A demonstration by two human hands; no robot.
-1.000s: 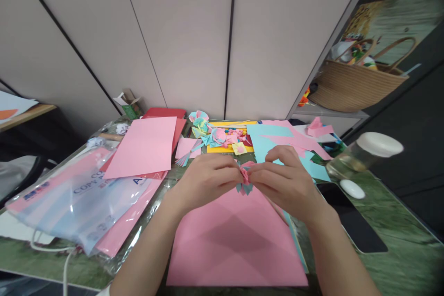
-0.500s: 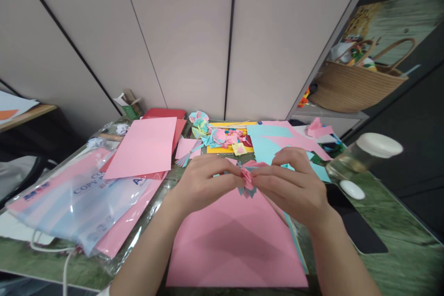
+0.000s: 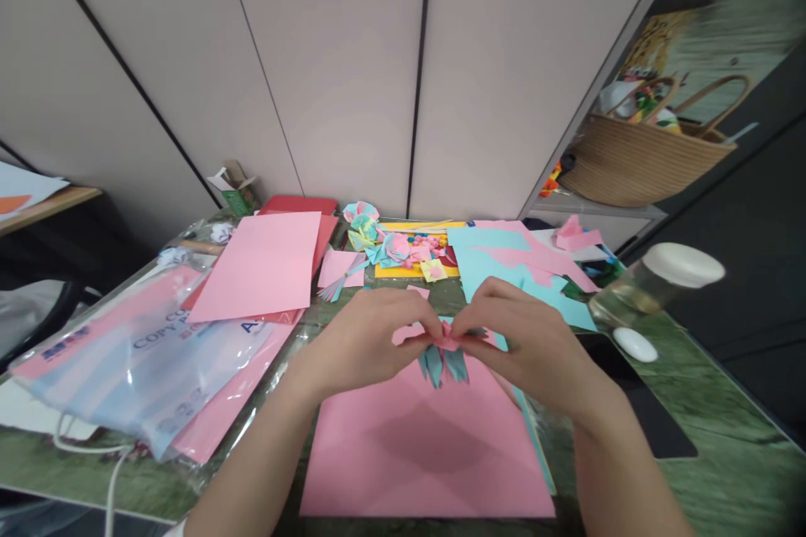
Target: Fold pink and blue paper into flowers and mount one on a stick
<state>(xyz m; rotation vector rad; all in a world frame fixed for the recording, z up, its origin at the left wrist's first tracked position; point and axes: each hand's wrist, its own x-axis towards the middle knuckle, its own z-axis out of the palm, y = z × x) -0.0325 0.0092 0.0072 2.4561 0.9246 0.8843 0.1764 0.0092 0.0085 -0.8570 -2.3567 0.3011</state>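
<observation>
Between my two hands is a small paper flower [image 3: 446,362] with pink folds in its middle and light blue petals hanging below. My left hand [image 3: 371,336] pinches its pink part from the left. From the other side my right hand [image 3: 516,336] pinches the same pink centre, fingertips close to those of the left. The fingers hide part of the flower. Underneath lies a large pink paper sheet [image 3: 428,453], with the edges of blue and yellow paper showing along its right side.
Finished paper flowers [image 3: 363,233] and a yellow tray [image 3: 390,272] of pompoms stand at the back. Blue paper [image 3: 491,268] lies right of them. Pink sheets [image 3: 258,268] and a plastic paper bag [image 3: 151,352] cover the left. A phone [image 3: 648,403] and a lidded jar [image 3: 655,285] are right.
Both hands have come slightly lower and nearer with the flower. It has tilted, so more of its blue petals now show beneath the fingers.
</observation>
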